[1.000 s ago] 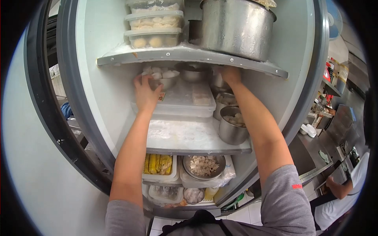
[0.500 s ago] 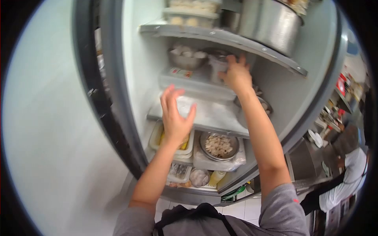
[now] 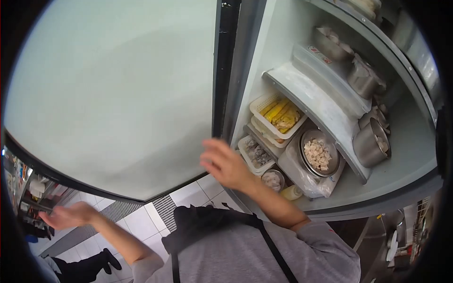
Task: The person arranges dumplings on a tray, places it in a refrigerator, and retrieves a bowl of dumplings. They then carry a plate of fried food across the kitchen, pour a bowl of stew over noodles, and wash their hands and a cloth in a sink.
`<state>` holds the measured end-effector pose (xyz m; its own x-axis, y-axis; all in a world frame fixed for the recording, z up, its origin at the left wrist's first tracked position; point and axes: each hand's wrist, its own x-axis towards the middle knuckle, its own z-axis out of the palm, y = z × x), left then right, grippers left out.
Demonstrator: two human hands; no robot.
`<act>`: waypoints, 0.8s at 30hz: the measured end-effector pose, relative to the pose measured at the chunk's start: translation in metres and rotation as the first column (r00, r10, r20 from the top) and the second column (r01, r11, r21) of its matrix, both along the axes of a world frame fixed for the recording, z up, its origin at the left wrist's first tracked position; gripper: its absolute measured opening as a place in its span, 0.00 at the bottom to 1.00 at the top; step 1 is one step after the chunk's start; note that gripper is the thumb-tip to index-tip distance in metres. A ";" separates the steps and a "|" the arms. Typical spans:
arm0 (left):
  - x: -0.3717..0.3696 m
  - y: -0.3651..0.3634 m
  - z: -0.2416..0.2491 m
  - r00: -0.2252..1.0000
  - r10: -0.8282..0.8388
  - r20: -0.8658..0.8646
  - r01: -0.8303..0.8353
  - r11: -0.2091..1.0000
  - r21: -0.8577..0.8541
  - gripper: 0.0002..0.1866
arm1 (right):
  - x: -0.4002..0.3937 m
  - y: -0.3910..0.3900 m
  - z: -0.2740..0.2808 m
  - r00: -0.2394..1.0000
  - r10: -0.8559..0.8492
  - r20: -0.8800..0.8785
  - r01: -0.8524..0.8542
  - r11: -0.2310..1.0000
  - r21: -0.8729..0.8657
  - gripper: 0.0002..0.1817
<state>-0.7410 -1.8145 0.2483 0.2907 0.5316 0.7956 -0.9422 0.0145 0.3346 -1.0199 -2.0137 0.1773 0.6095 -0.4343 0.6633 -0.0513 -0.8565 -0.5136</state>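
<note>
Both hands are found open. The right hand (image 3: 229, 165) is held with fingers spread and partly blurred, seen over the lower edge of the cabinet door (image 3: 118, 94); whether the door is touched cannot be told. The left hand (image 3: 71, 216) is extended palm up, with fingers apart, below the door's lower left edge and well apart from the right hand. The door is seen swung wide, its pale inner face lying beyond both hands.

The contents are recorded to the right of the right hand. On the lower levels are counted: one white basket (image 3: 261, 102) of yellow pieces, their number not determinable; one smaller white basket (image 3: 244, 152) of greyish food; one metal bowl (image 3: 336, 165) of pale chopped pieces, set over a plastic-wrapped package (image 3: 295, 170); one small bowl (image 3: 281, 178) of whitish food; and one bottle (image 3: 291, 192), the item nearest the right forearm.

On the shelf above are counted: one clear lidded container (image 3: 325, 78), on which one metal bowl of white lumps (image 3: 332, 47) and one plastic-covered pot (image 3: 362, 84) are borne. Beside it, one metal pot (image 3: 369, 148) is seen in front of another partly hidden vessel (image 3: 373, 119).
</note>
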 end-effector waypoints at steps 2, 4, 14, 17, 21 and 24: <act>0.068 0.039 -0.009 0.874 -0.336 -0.352 0.278 0.938 -0.205 0.25 | -0.010 0.011 -0.024 0.996 0.067 -0.063 -0.063 0.996 0.061 0.05; 0.204 0.064 -0.081 0.744 -0.336 -0.577 0.538 0.814 0.219 0.31 | -0.017 0.025 -0.035 0.974 0.186 -0.131 -0.171 0.978 0.118 0.04; 0.118 0.008 -0.051 0.655 -0.223 -0.722 0.339 0.941 0.018 0.40 | -0.045 0.052 -0.060 0.984 0.178 0.028 -0.180 0.960 0.215 0.02; 0.097 0.032 -0.049 0.576 -0.289 -0.765 0.455 0.891 0.006 0.38 | -0.040 0.072 -0.052 0.977 0.207 0.054 -0.214 0.940 0.266 0.03; 0.055 0.056 -0.056 0.683 -0.243 -0.689 0.402 0.912 0.077 0.33 | -0.022 0.099 -0.031 0.960 0.248 0.127 -0.266 0.951 0.156 0.03; 0.012 0.078 -0.058 0.729 -0.219 -0.648 0.393 0.910 0.134 0.29 | -0.009 0.128 -0.015 0.943 0.256 0.212 -0.291 0.944 0.153 0.04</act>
